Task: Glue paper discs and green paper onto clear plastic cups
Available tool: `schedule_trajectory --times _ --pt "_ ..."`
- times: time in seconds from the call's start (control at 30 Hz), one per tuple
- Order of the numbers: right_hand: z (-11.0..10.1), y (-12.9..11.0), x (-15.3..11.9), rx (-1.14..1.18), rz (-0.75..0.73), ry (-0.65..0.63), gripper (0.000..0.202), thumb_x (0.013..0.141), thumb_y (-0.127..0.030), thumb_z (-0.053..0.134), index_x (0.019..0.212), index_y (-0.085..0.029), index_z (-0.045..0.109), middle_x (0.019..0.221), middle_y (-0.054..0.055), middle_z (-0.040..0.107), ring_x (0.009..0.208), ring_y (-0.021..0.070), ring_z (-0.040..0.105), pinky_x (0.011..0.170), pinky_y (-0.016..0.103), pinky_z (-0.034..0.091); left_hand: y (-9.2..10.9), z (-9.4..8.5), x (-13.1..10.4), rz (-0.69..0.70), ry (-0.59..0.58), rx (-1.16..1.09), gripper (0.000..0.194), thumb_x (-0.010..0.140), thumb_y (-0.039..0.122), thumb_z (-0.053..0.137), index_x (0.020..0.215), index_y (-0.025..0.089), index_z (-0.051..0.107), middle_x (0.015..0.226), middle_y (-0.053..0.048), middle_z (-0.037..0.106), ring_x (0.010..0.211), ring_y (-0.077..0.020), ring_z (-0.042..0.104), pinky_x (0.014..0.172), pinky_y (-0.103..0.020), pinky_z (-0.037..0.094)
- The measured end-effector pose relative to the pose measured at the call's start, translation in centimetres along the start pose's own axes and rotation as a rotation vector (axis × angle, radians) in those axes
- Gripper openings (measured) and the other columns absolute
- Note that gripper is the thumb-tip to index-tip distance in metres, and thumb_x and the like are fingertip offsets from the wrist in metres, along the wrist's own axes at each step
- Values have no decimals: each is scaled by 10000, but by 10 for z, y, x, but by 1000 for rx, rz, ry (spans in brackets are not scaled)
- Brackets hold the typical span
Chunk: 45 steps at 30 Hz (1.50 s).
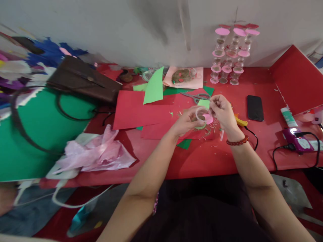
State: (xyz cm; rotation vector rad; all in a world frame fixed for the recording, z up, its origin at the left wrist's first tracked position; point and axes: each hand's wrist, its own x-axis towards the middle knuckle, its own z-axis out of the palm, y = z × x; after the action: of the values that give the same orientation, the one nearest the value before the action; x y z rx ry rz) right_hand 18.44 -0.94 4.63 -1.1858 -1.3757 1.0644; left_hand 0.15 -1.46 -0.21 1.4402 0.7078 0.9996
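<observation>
My left hand [186, 121] is wrapped round a small clear plastic cup [201, 113], its round rim tilted up toward me. Fingertips pinched, my right hand [222, 109] is at the cup's right edge; what is between them, if anything, is too small to make out. A red bead bracelet circles that wrist. Close to the cup are a pink paper piece [208, 118] and a light green piece [203, 103]. Thin paper shreds [207, 131] lie below the hands. Grey-handled scissors [199, 97] rest just behind them.
Clear cups joined with pink discs stand in columns [224, 67] by the wall. Red paper sheets [141, 109] lie left of my hands. A yellow corded tool [241, 121] and a phone [255, 108] are at right. A brown handbag [85, 79] and pink plastic bag [98, 153] sit left.
</observation>
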Motion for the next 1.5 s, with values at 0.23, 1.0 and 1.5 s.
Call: schedule_trajectory --times 0.23,1.0,1.5 --pt "2 -8 -9 -219 -20 -36 271 915 -381 719 745 -230 572 651 -16 634 567 124 579 582 274 436 -6 -2 2 -9 23 14 549 773 560 878 1231 304 714 1241 -85 702 1144 -244 693 1009 -440 583" --pt "-4 -5 -4 -482 -115 31 315 955 -200 560 653 -235 479 630 2 576 615 148 499 644 303 340 -7 -2 3 141 235 345 477 772 433 875 1213 305 747 1450 -91 588 1390 -303 565 1140 -484 523" --pt "11 -10 -13 -636 -97 47 284 975 -180 572 711 -238 485 642 4 561 619 162 497 663 309 319 -10 2 4 209 379 517 583 756 618 873 1205 278 720 1491 -106 518 1407 -342 533 1186 -497 467"
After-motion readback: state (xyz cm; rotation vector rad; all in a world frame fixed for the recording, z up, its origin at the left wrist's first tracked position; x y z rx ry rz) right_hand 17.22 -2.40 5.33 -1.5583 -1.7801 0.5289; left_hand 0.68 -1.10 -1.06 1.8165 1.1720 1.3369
